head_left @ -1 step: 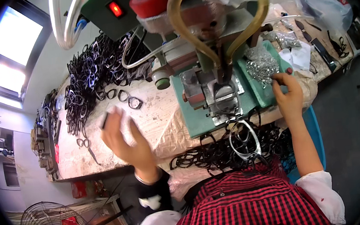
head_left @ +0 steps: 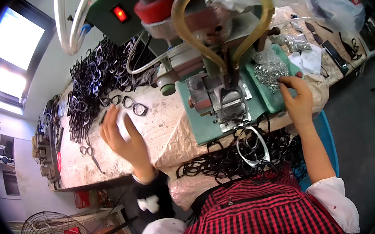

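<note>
My left hand hovers over the left part of the table, open, with its thumb apart from the fingers. A small dark piece shows by its fingertips; whether it touches them I cannot tell. Just beyond lie a few loose dark eyeglass frames. My right hand is at the green tray of small shiny metal parts, thumb and forefinger pinched at their edge; what is between them is too small to see. Between my hands, under the machine's head, a dark eyeglass frame sits on the metal fixture.
A green bench machine with a looped yellowish hose stands ahead. A large heap of dark frames covers the far left; more frames lie at my lap. Scissors rest at the left. Plastic bags and paper lie far right.
My left hand has shifted slightly up and to the left and is less blurred. My right hand keeps its place at the metal parts.
</note>
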`<act>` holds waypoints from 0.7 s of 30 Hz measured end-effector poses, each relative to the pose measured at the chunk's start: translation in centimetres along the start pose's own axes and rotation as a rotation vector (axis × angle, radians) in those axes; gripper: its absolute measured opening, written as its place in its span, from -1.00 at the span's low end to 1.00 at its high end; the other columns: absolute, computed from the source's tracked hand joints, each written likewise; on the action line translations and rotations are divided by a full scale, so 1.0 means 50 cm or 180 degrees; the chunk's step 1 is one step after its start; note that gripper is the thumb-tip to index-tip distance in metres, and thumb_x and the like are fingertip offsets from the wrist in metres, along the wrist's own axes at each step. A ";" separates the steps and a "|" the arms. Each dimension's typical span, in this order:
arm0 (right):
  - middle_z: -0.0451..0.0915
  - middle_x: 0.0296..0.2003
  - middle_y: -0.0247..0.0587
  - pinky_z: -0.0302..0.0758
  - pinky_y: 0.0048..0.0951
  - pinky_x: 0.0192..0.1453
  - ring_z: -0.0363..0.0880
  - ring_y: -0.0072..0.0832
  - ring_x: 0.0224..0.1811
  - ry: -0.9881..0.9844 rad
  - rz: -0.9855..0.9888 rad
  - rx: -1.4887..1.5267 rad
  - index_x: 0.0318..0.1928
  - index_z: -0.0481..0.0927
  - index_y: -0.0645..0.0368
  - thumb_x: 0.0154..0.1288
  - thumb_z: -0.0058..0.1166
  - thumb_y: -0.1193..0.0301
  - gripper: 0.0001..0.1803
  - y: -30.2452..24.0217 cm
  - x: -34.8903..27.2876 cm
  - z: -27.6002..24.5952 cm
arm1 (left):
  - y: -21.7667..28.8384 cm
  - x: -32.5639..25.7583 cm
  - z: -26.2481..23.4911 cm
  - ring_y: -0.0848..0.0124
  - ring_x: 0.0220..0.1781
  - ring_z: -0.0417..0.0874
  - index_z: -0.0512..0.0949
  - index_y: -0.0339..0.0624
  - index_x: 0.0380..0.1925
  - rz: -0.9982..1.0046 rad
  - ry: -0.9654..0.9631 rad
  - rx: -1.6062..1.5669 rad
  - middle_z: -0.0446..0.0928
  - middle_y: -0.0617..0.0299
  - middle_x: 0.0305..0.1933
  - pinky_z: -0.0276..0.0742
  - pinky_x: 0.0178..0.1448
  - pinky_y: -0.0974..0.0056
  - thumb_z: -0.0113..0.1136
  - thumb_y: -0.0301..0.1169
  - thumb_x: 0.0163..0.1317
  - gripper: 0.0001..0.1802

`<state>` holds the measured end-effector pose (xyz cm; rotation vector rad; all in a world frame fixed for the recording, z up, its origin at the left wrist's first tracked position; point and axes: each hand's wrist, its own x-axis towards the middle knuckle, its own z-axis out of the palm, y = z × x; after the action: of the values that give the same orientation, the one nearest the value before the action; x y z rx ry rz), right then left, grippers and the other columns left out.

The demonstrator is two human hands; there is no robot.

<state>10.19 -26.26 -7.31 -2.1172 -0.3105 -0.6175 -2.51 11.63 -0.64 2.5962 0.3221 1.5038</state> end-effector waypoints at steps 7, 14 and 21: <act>0.70 -0.27 -0.12 0.54 -0.30 -0.05 0.66 -0.22 -0.19 -0.0212 0.0343 0.0262 -0.21 0.72 0.22 0.17 0.26 0.53 -0.85 -0.019 0.005 0.031 | -0.303 -0.051 0.257 -0.06 0.17 0.59 0.27 -0.37 0.35 -0.1904 -0.1289 0.1666 0.53 -0.17 0.17 0.54 0.17 0.00 0.43 0.18 0.02 0.08; 0.67 -0.30 -0.14 0.51 -0.32 -0.04 0.63 -0.26 -0.18 0.0247 0.0324 -0.0251 -0.28 0.70 0.26 0.10 0.26 0.64 -0.86 0.025 -0.078 -0.096 | -0.236 -0.131 0.216 0.53 -0.47 0.52 0.14 -0.38 0.42 -0.2969 -0.1595 -0.1363 0.56 0.30 -0.44 0.47 -0.33 0.42 0.40 -0.47 0.08 -0.08; 0.69 -0.26 -0.15 0.51 -0.36 -0.02 0.65 -0.32 -0.19 -0.0633 -0.0471 0.0799 -0.22 0.72 0.22 0.06 0.28 0.60 -0.79 -0.142 0.018 -0.062 | -0.057 -0.070 0.091 0.58 -0.44 0.57 0.51 -0.25 -0.01 -0.2662 -0.1093 -0.2960 0.58 0.33 -0.37 0.47 -0.33 0.48 0.24 -0.51 0.35 -0.76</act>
<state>6.90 -24.69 -0.44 -1.9260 -0.6275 -0.4271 -0.59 13.53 -6.48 1.5917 0.4440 0.6434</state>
